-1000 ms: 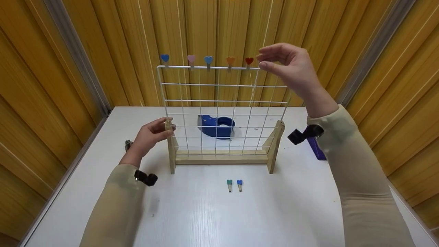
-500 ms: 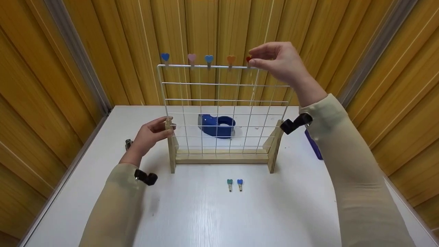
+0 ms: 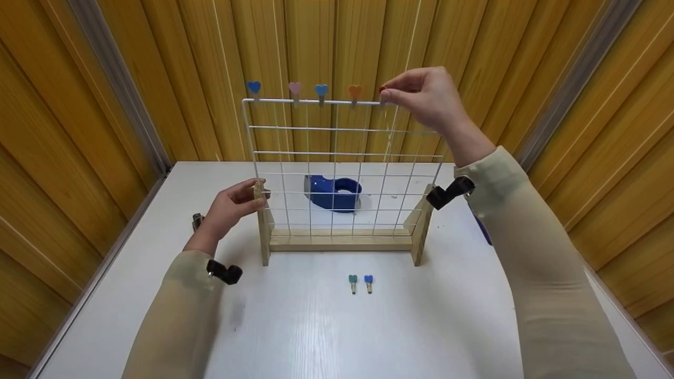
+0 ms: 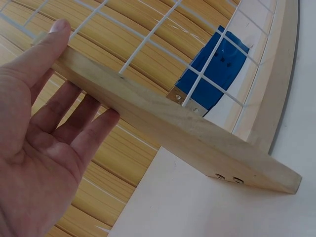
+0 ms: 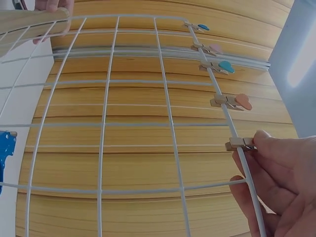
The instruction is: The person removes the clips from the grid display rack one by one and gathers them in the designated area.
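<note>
A white wire grid point(image 3: 342, 163) stands upright in a wooden stand point(image 3: 339, 239) near the middle of the white desk point(image 3: 316, 326), a little toward its back edge. The right grip point(image 3: 426, 97) is raised to the grid's top wire, near its right end, with thumb and forefinger pinched on the red heart clip point(image 3: 382, 89) that sits there; in the right wrist view the fingertips point(image 5: 264, 143) cover the heart, and only the clip's wooden jaws show against the wire. Four more clips ride the same top wire to the left of it: an orange heart clip point(image 3: 355, 92), a light blue heart clip point(image 3: 321, 90), a pink heart clip point(image 3: 294, 88) and a dark blue heart clip point(image 3: 254, 87) near the left corner. The left grip point(image 3: 231, 205) holds the left post point(image 3: 261, 221) of the stand, thumb on top and fingers wrapped loosely along its outer side. Behind the grid, toward the back edge of the desk, lies a blue tape dispenser point(image 3: 333, 192). In front of the stand, two loose clips lie side by side on the desk: a green heart clip point(image 3: 353, 282) and a blue heart clip point(image 3: 368, 281).
</note>
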### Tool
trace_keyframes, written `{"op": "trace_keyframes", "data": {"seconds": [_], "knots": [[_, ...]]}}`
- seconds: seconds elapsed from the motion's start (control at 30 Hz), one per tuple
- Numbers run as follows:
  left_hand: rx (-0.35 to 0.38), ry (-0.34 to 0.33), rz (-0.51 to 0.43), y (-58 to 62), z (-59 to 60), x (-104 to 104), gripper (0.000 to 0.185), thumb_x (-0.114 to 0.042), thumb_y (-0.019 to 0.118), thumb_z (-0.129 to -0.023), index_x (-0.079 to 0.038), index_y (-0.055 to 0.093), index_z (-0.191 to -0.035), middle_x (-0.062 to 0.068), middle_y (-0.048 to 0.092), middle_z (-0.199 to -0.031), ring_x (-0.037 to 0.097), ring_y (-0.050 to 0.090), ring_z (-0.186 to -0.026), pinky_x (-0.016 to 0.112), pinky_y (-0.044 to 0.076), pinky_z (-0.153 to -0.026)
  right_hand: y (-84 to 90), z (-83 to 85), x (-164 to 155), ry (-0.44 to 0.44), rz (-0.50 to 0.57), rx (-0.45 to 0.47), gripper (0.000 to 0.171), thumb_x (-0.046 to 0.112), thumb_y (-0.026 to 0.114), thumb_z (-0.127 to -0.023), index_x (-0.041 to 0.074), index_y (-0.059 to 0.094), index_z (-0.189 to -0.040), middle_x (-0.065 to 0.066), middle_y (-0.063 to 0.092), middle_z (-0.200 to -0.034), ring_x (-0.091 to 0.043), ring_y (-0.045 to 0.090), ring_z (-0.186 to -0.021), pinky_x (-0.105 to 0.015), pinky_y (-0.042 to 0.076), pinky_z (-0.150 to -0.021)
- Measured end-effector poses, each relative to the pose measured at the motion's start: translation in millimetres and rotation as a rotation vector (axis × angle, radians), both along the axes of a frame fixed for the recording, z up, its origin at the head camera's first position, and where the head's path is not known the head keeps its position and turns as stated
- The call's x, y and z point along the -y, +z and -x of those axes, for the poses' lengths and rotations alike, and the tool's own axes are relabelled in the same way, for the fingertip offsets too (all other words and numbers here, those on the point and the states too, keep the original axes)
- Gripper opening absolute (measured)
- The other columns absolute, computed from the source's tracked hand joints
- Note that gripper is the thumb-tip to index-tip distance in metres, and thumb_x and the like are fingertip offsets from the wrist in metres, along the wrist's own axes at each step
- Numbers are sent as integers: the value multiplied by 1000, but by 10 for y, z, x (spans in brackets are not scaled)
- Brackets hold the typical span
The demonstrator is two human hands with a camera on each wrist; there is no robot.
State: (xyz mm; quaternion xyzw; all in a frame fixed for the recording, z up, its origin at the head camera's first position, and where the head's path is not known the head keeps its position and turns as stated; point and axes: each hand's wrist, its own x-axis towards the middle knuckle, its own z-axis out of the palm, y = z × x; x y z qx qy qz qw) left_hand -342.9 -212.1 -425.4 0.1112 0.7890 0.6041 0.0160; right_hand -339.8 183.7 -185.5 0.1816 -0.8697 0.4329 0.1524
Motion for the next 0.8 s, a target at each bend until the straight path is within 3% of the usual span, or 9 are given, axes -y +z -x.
{"op": "trace_keyframes", "data": {"seconds": [0.33, 0.8], "knots": [[3, 11, 8, -15, 0, -1, 59, -34, 75, -95, -25, 54, -150, 13, 66, -139, 15, 63, -119, 33, 54, -107, -37, 4, 1, 1, 17, -62, 20, 22, 76, -95, 5, 80, -105, 14, 73, -85, -7, 63, -77, -20, 49, -70], [11, 9, 7, 7, -6, -14, 61, -33, 76, -95, -24, 53, -151, 13, 64, -140, 15, 61, -121, 35, 53, -109, -20, 19, -42, 30, 143, -85, 13, 18, 78, -93, 7, 81, -99, 9, 77, -89, -8, 65, -79, -20, 51, -73]]}}
